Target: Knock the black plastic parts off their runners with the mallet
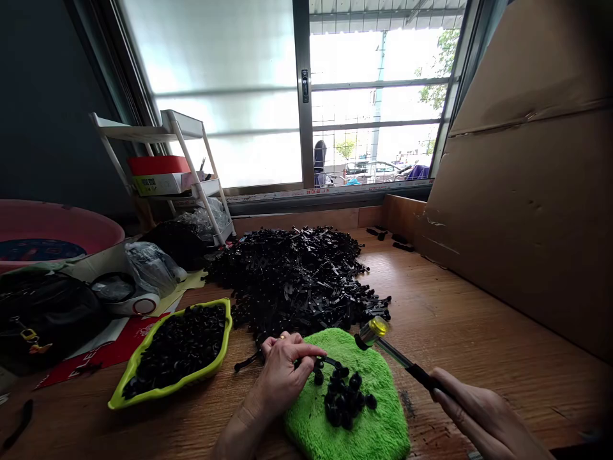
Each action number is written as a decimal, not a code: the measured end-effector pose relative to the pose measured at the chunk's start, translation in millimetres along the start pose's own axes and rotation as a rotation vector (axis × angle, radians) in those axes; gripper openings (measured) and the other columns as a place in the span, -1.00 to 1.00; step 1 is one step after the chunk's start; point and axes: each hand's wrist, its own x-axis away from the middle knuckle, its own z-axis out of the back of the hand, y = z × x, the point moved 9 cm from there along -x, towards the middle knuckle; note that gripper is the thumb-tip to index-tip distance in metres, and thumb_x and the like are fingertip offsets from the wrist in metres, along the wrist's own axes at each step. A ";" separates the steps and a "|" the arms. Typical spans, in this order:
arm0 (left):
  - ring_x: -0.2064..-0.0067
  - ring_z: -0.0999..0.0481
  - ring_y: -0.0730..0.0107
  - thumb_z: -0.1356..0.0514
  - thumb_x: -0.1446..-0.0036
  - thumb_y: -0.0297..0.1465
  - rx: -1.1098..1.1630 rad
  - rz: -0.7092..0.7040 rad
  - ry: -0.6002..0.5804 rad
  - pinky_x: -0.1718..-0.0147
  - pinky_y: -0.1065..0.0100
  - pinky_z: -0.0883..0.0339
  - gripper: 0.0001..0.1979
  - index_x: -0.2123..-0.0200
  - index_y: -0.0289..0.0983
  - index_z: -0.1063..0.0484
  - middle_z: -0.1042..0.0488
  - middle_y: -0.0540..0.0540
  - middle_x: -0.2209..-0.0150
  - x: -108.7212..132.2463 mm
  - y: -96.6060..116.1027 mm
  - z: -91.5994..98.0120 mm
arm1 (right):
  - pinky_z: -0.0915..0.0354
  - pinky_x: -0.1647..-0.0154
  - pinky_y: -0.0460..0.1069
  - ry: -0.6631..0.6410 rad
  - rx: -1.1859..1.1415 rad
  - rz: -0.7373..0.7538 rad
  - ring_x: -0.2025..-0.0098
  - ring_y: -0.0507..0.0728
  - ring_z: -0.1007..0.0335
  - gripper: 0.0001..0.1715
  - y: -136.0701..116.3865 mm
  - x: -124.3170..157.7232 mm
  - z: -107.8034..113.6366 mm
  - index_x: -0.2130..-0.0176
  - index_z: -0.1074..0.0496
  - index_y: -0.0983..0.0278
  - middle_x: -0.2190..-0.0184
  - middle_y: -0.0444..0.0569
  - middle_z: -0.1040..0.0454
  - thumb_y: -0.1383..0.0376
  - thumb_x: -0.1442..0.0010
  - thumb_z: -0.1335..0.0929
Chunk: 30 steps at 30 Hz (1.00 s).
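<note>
No legible text anywhere, the label (151,185) on the shelf box (168,181) too small and blurred.

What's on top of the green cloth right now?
A cluster of small black parts sits on the green cloth. The left hand rests on its edge, pinching a thin black piece; what lies under the fingers is hidden.

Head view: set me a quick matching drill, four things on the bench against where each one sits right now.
1 mallet
2 lime tray
3 green cloth
4 pink basin

a at the far left
b in the right hand
c holds black parts, left of the cloth
d under the black piece that the left hand pinches

Pairs: 1-b, 2-c, 3-d, 4-a
</note>
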 end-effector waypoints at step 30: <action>0.18 -0.36 0.26 -0.03 -0.10 -0.26 0.447 0.070 0.084 0.10 0.25 -0.14 -0.70 0.25 -0.19 -0.52 -0.47 -0.07 0.30 8.6 -20.6 5.8 | -0.35 0.38 -0.07 0.147 0.181 0.133 0.22 0.24 -0.40 -0.47 -6.2 -1.7 11.3 0.13 -0.41 0.21 0.21 0.00 -0.46 -0.05 -0.31 -0.09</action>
